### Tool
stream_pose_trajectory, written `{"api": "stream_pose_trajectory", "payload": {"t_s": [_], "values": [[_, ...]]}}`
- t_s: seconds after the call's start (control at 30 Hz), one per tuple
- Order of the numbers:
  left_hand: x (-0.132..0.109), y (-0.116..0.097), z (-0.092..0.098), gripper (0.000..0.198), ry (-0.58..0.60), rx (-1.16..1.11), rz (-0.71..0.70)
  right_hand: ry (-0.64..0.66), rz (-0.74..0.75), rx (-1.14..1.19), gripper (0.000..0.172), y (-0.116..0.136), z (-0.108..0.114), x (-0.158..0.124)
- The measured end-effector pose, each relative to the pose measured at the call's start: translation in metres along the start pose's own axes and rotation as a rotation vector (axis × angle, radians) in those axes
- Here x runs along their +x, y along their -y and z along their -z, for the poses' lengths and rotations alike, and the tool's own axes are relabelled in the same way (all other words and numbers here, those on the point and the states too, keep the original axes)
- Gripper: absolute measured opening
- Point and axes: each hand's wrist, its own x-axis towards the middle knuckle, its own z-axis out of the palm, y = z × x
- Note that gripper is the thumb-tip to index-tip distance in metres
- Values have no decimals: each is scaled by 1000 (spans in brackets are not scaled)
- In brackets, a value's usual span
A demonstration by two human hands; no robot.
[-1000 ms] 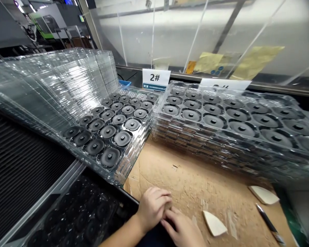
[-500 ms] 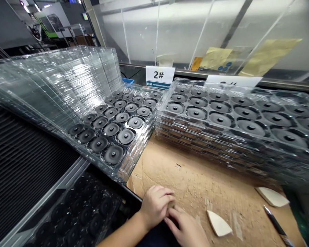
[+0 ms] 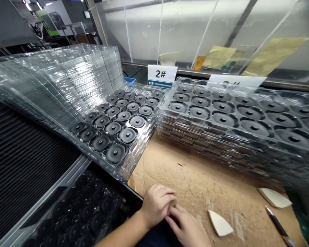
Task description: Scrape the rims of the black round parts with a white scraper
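Near the bottom middle, my left hand (image 3: 158, 205) is closed, its fingers curled over the fingertips of my right hand. My right hand (image 3: 187, 227) is closed too, with thumb and fingers drawn together against the left. Whatever may be between them is hidden. Both hands are at the near edge of a cardboard sheet (image 3: 167, 164). To their right lies a pale wedge-shaped pad (image 3: 220, 223). A second such pad (image 3: 274, 198) is farther right, beside a dark pen-like tool with a metallic tip (image 3: 277, 221).
A clear tray of round black parts (image 3: 114, 128) sits at left, by a tall stack of clear trays (image 3: 67, 73). More filled trays (image 3: 222, 119) are stacked at right. Another dark tray (image 3: 74, 216) is lower left. A "2#" sign (image 3: 161, 74) stands behind.
The view has shifted slightly, moving the scene a little to the right in the picture. Both hands keep the same closed pose against each other.
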Motion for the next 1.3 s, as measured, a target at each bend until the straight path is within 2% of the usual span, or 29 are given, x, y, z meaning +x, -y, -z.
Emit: {"api": "stream_pose_trajectory", "payload": {"t_s": [0.43,0.5,0.53,0.6,0.7,0.73,0.77,0.8,0.83,0.87,0.93,1.03,1.13,1.3], "values": [[2,0,-2,23,-1,-62,24,8,-8,19,24,1,0,0],[5,-5,4,25,-6,-101,35,9,-10,22,24,0,0,0],[7,-9,13,26,-6,-126,41,13,-10,23,24,0,0,0],[9,-18,41,31,2,-182,48,24,-9,28,23,-1,0,0],[12,-26,105,35,18,-208,-17,37,-3,39,22,-2,-1,1],[13,-24,127,39,-49,-116,-66,40,-3,41,22,-3,-1,1],[16,-20,149,42,-157,6,-49,41,-5,42,22,-3,-1,2],[19,-13,167,40,-287,135,87,42,-8,42,22,-4,-2,2],[23,-5,182,33,-370,258,198,42,-12,41,22,-4,-2,3],[27,5,194,26,-368,348,281,40,-14,40,22,-4,-2,4],[35,25,208,16,-317,417,366,34,-9,41,22,-3,-2,4],[45,45,211,14,-255,385,417,22,3,45,21,-2,-1,3],[49,49,208,11,-230,367,444,10,-1,43,20,1,0,1],[51,45,207,8,-210,369,459,-14,-16,39,20,7,3,-2]]}}
